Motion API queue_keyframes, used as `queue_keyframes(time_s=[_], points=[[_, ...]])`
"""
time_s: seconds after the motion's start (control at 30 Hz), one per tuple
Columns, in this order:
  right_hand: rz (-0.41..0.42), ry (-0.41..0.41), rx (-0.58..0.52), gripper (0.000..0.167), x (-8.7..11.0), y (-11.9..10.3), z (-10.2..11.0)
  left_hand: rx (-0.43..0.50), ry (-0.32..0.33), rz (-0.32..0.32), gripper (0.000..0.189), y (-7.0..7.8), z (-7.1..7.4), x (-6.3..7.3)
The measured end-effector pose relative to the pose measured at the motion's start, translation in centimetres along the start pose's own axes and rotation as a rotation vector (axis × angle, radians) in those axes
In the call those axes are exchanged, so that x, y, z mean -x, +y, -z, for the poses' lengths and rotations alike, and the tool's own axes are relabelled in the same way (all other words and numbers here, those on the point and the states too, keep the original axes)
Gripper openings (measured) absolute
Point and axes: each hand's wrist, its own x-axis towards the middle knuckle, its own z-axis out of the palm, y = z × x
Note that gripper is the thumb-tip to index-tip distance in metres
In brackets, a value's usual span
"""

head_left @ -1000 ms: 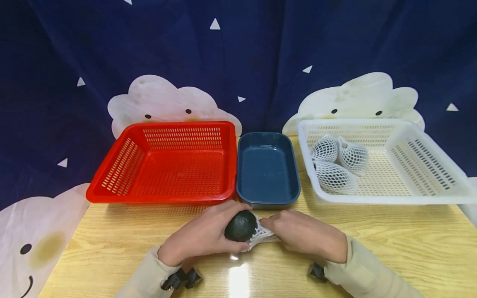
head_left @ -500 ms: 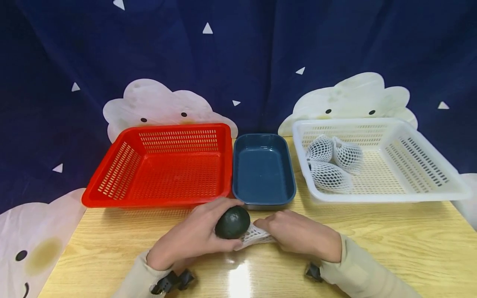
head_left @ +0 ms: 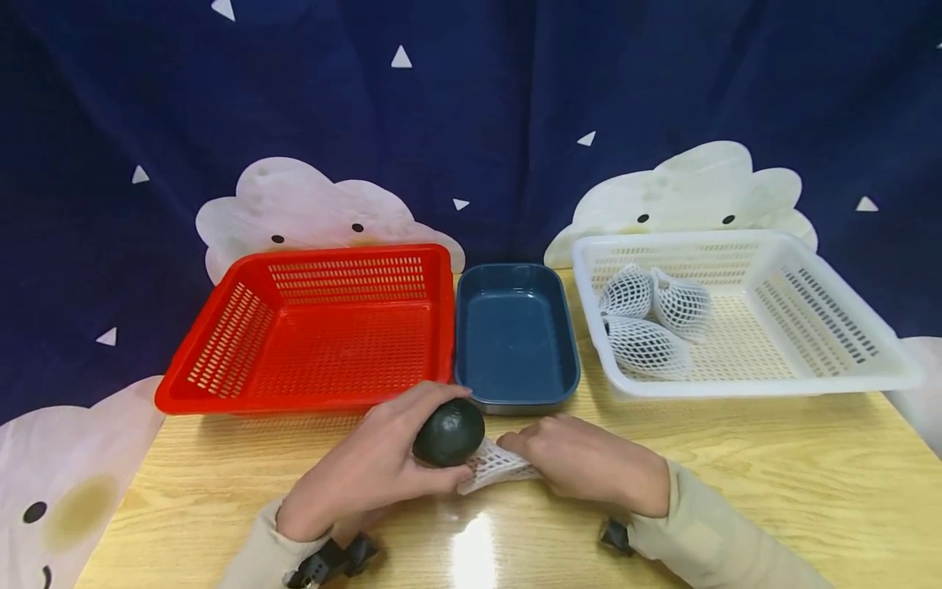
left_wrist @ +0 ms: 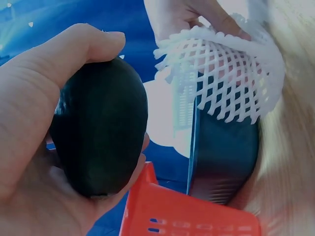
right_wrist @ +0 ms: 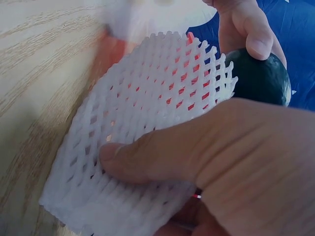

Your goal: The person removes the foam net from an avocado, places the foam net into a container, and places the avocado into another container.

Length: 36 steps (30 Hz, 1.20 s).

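My left hand (head_left: pixel 383 451) grips a smooth dark green avocado (head_left: pixel 450 432), thumb and fingers curled round its sides. In the left wrist view the bare avocado (left_wrist: pixel 106 128) shows its stem end pointing down. Just to its right, my right hand (head_left: pixel 589 458) pinches a white foam net sleeve (head_left: pixel 496 465). Seen from the right wrist, the thumb presses on the flattened net (right_wrist: pixel 147 113), whose frayed open end faces the avocado. The net hangs apart from the fruit in the left wrist view.
Behind my hands stand a red basket (head_left: pixel 169 401) on the left and a dark blue tray (head_left: pixel 518 401) in the middle. A white basket (head_left: pixel 765 388) on the right holds 3 net-wrapped fruits (head_left: pixel 648 348). All rest on a wooden table (head_left: pixel 221 483) before a blue curtain.
The avocado has come out of the foam net as my left hand drew it leftward. My right hand has kept its pinch on the net. The whole view has shifted slightly.
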Motion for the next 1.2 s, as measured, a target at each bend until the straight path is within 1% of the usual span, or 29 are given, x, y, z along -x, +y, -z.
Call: queue_keyframes(time_s=[0.13, 0.27, 0.37, 0.5, 0.7, 0.93, 1.07, 1.2], points=[[0.005, 0.000, 0.021, 0.027, -0.1, 0.0, 0.0, 0.011, 0.039, -0.037, 0.066, -0.1, 0.5, 0.1], [0.005, 0.004, 0.036, 0.027, -0.1, 0.0, -0.1, 0.002, 0.074, -0.077, 0.068, -0.1, 0.9, -0.2], [0.002, 0.005, 0.037, 0.027, 0.0, 0.0, -0.1, -0.001, 0.086, -0.105, 0.068, 0.1, 1.2, -0.6], [0.003, 0.007, 0.036, 0.027, 0.0, -0.1, -0.1, -0.014, 0.094, -0.119, 0.069, 0.3, 1.9, -0.8], [0.004, 0.004, 0.041, 0.026, 0.0, -0.1, 0.0, -0.061, 0.096, -0.104, 0.070, 0.1, 2.8, -1.0], [0.006, 0.001, 0.048, 0.026, -0.1, -0.1, -0.1, -0.081, 0.108, -0.110, 0.070, -0.4, 3.7, -1.0], [0.009, 0.004, 0.044, 0.026, -0.1, -0.1, -0.1, -0.093, 0.117, -0.088, 0.070, -0.9, 4.2, -1.1], [-0.002, -0.001, 0.038, 0.027, -0.1, -0.1, -0.1, -0.085, 0.124, -0.067, 0.069, -1.5, 4.5, -1.2]])
